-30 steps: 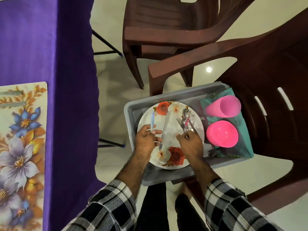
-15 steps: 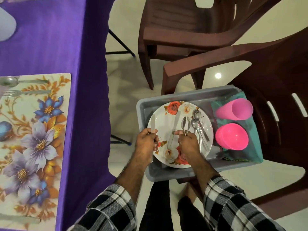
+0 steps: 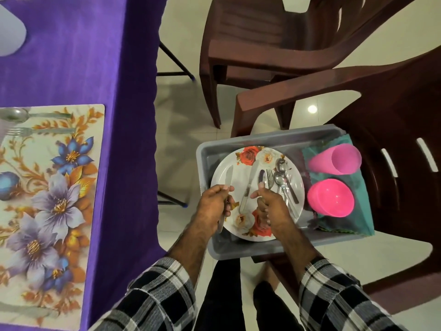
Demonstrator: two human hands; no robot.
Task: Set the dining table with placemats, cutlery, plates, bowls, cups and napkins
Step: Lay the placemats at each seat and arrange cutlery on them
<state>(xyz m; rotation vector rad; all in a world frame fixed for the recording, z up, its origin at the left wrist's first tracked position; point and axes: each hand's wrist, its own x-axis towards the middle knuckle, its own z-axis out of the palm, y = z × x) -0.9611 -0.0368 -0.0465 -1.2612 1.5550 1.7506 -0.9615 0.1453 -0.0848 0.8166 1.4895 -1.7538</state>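
Grey plastic forms the tub (image 3: pixel 241 249) right of centre in the frame, resting on a brown chair (image 3: pixel 393 111). Inside it lies a floral plate (image 3: pixel 238 180) with a loose knife (image 3: pixel 249 185) and a cluster of spoons and forks (image 3: pixel 285 185) on it. The left hand (image 3: pixel 213 203) grips a second knife (image 3: pixel 228 175), blade pointing to the top of the frame. The right hand (image 3: pixel 274 209) has its fingers curled round a spoon (image 3: pixel 261 176) and a fork (image 3: pixel 269 178). A pink cup (image 3: pixel 336 158) on its side and a pink bowl (image 3: pixel 330 197) sit on a teal napkin (image 3: pixel 358 218) at the tub's right end. At the left edge, a flowered placemat (image 3: pixel 59 187) on the purple tablecloth (image 3: pixel 83 56) carries a spoon and fork (image 3: pixel 35 123).
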